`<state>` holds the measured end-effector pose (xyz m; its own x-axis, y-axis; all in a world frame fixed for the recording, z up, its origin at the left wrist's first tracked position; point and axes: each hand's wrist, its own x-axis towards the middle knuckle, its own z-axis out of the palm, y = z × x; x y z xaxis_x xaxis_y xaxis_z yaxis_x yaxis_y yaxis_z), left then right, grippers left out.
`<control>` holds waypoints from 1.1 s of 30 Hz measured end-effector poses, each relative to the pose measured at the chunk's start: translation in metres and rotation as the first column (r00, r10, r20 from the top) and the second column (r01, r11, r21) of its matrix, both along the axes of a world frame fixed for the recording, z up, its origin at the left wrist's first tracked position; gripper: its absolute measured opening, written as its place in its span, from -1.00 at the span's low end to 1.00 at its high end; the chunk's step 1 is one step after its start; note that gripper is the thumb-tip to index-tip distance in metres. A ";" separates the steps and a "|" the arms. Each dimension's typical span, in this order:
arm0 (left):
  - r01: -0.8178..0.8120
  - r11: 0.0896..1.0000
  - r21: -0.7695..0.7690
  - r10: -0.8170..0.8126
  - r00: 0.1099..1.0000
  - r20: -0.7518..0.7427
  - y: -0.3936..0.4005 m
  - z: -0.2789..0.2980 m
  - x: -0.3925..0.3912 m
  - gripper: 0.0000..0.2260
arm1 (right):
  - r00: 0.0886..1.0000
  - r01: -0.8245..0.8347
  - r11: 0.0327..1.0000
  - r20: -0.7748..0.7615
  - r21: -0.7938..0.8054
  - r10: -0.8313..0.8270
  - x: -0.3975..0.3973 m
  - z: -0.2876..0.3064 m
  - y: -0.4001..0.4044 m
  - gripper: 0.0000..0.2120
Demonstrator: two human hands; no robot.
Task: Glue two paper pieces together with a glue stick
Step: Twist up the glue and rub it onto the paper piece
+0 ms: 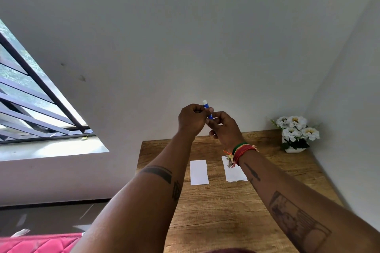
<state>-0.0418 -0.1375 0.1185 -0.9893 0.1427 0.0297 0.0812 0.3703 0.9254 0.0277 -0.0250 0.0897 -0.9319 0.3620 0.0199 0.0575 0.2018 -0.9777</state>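
Blue plastic with a white end, the glue stick is raised in the air above the far edge of the wooden desk, tilted slightly and pinched between both hands. The left hand is curled closed around the stick's middle, fingers wrapped and thumb pressed to it. The right hand closes on the lower part from just below and to the right, its fingertips meeting those of the left hand. Only the top of the stick and a strip of blue show; the bottom end is hidden behind the fingers, so whether a cap is on or off is hard to make out. A bracelet of red, green and yellow threads wraps the right wrist.

Below the hands, on the desk, lie two white paper pieces, apart from each other. The left paper is fully visible beneath the left hand. The right paper sits under the right wrist, its upper right corner covered by the bracelet's loose threads and the forearm. Well to the right of the hands, a pot of white flowers stands in the desk's far corner.
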 end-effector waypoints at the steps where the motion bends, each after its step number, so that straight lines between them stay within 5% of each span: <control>1: 0.001 1.000 -0.008 -0.001 1.000 -0.001 0.000 0.000 0.001 -0.85 | 1.000 0.022 1.000 0.002 0.005 -0.022 -0.001 0.000 -0.001 -0.73; 23: 0.000 0.999 -0.033 0.000 1.000 -0.021 0.000 -0.007 -0.001 -0.80 | 0.998 0.059 0.998 0.001 0.004 -0.059 -0.005 -0.001 0.003 -0.83; 33: -0.004 1.000 -0.021 0.004 1.000 0.006 -0.004 -0.008 -0.004 -0.75 | 0.999 -0.047 0.999 0.022 -0.019 0.047 -0.002 -0.002 0.005 -0.77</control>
